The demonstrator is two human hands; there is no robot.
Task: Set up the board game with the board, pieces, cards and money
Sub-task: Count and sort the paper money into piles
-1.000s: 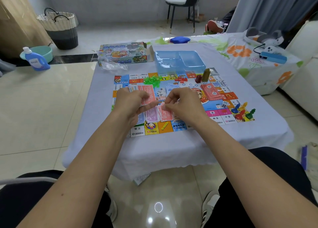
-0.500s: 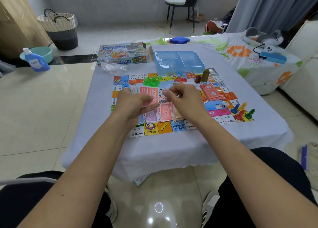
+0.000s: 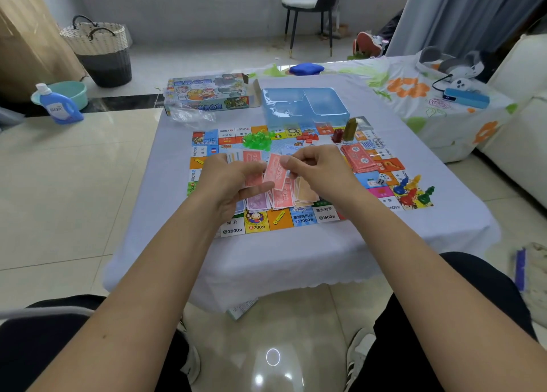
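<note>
A second ago my right hand (image 3: 318, 169) was low on the sorted piles (image 3: 284, 196); now it is up at frame centre, pinching a red note (image 3: 275, 171) against the fan of money (image 3: 248, 166) my left hand (image 3: 228, 184) grips. So I judge the money is still being sorted, over the board (image 3: 257, 226) on the bench (image 3: 296, 255); cards (image 3: 358, 157) and pieces (image 3: 413, 189) already sit right of centre.

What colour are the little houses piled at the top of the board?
The little houses are bright see-through green, shown in the head view.
</note>
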